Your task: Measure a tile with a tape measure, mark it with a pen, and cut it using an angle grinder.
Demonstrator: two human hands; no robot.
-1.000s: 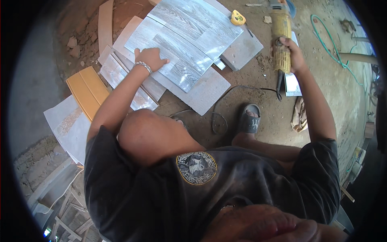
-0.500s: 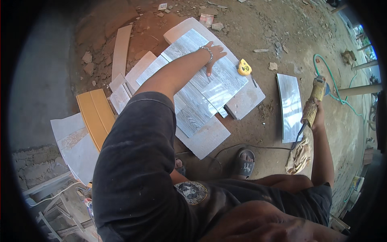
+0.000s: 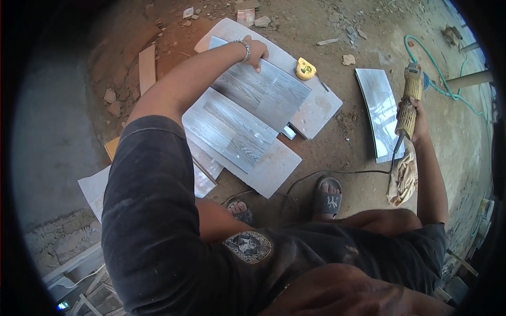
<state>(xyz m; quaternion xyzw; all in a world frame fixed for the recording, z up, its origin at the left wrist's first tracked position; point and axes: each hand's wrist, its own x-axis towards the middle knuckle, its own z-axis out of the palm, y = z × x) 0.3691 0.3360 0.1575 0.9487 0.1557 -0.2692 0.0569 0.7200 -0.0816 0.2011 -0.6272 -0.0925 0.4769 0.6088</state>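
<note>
My left hand (image 3: 256,52) is closed over the far edge of a grey wood-patterned tile (image 3: 269,92), which looks tilted, its far edge raised. A second tile with the same pattern (image 3: 232,129) lies beside it on the near left. Both are over pale slabs (image 3: 276,168). Out to the right, my right hand (image 3: 419,122) is wrapped round the yellowish body of an angle grinder (image 3: 409,102), its head pointing away from me. The grinder is held above the ground near another grey tile (image 3: 378,110).
A yellow tape measure (image 3: 305,68) and a thin dark stick-like piece (image 3: 324,86) rest on the far slab. A crumpled cloth (image 3: 403,181) lies below the grinder. The black cord (image 3: 342,173) runs past my sandals. A green hose (image 3: 448,94) curves at the far right.
My left hand has gone from lying flat on the tile to gripping its far edge, and the tile has tilted up. The grinder stays in my right hand. The view has shifted slightly.
</note>
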